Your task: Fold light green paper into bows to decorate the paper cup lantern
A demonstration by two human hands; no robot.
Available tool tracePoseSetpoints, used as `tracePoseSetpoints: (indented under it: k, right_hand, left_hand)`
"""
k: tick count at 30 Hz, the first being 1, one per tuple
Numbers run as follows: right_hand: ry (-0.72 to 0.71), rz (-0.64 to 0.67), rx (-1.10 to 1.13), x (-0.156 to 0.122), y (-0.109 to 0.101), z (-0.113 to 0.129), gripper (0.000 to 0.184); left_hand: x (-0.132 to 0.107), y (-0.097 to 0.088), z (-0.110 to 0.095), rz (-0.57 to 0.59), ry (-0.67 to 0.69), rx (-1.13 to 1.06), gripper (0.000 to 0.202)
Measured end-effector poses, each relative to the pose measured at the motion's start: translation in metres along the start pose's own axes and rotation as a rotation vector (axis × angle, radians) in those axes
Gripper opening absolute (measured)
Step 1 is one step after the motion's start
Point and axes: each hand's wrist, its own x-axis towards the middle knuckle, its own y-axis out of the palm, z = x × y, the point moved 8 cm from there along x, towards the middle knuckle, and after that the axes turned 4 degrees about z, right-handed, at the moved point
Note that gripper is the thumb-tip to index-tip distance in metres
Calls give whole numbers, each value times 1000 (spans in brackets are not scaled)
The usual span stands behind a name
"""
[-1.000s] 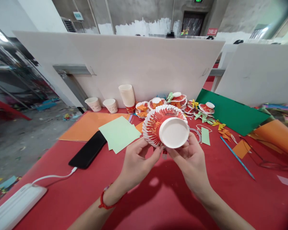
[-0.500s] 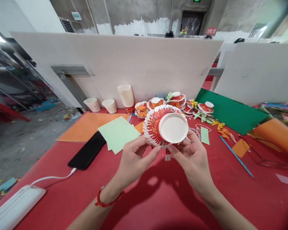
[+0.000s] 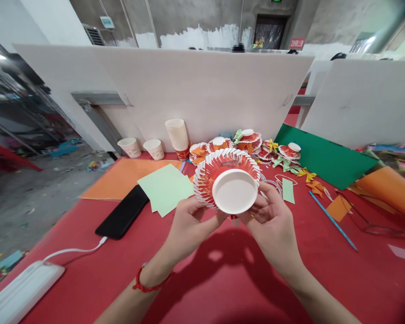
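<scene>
Both hands hold a paper-cup lantern (image 3: 227, 180) up above the red table (image 3: 222, 279). The lantern is a red and white cup cut into folded strips that fan out around its white round base, which faces me. My left hand (image 3: 189, 225) pinches the strips at the lower left edge. My right hand (image 3: 272, 220) grips the lower right side, fingers curled around the rim. A small paper scrap (image 3: 234, 220) hangs below the lantern between the hands.
Several finished lanterns (image 3: 249, 144) lie at the back by a white partition, with a stack of paper cups (image 3: 177, 135) and two single cups (image 3: 141, 147). Green paper sheets (image 3: 165, 186), a black phone (image 3: 123, 218) on a cable, a blue pencil (image 3: 332, 220) and coloured card lie around.
The lantern has shifted slightly left and lower and tilted, so its white base faces me more squarely. Both hands keep their hold and moved a little with it.
</scene>
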Motion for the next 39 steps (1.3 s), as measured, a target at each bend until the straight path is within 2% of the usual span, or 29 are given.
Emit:
tracePoseSetpoints:
  k: [4, 7, 11, 15, 18, 21, 25, 28, 33, 36, 39]
  right_hand:
    - [49, 41, -38, -1, 5, -4, 38]
    - [82, 39, -43, -1, 6, -8, 47]
    - [62, 3, -57, -1, 4, -9, 57]
    - [48, 10, -109, -1, 5, -6, 59]
    - [-9, -5, -148, -2, 2, 1, 59]
    - [-77, -39, -195, -4, -2, 9, 46]
    - [-177, -25, -316, -6, -2, 20, 12]
    - [-255, 5, -429, -7, 1, 26, 10]
    - [-440, 32, -572, -12, 11, 32, 17]
    - [-503, 61, -616, -14, 17, 32, 21]
    - [-548, 74, -664, -15, 21, 32, 19]
  left_hand:
    - [2, -1, 4, -26, -38, -115, 15]
    - [2, -2, 6, -39, -52, -123, 19]
    - [0, -2, 10, -42, -83, -136, 16]
    - [0, -4, 15, -34, -125, -106, 9]
    - [2, -5, 12, -13, -104, -39, 6]
    - [3, -9, 1, -37, -13, 98, 8]
    - [0, -14, -11, -155, 108, 274, 11]
    - [-3, -16, 2, -186, -10, 120, 10]
    - [-9, -1, 31, -82, -329, -387, 1]
    - [-10, 3, 34, -87, -393, -503, 2]
    - [-10, 4, 35, -128, -386, -509, 5]
